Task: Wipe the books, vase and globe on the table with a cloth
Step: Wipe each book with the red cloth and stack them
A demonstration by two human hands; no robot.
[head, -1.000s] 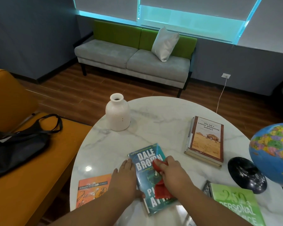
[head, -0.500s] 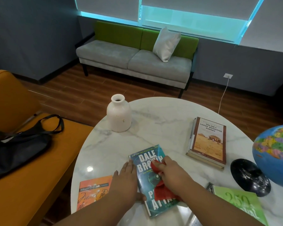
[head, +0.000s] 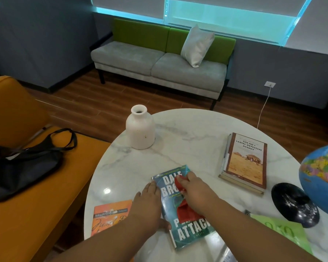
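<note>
The right hand (head: 195,191) is gripping a bunched red cloth (head: 187,212) and pressing it onto the cover of the blue-green book (head: 189,231), which is lying near the front edge of the round marble table (head: 187,133). The left hand (head: 148,207) is lying flat with its fingers straight, bracing the book's left edge. The white vase (head: 140,129) is standing upright at the table's far left, and the globe (head: 322,178) is sitting at its right edge.
</note>
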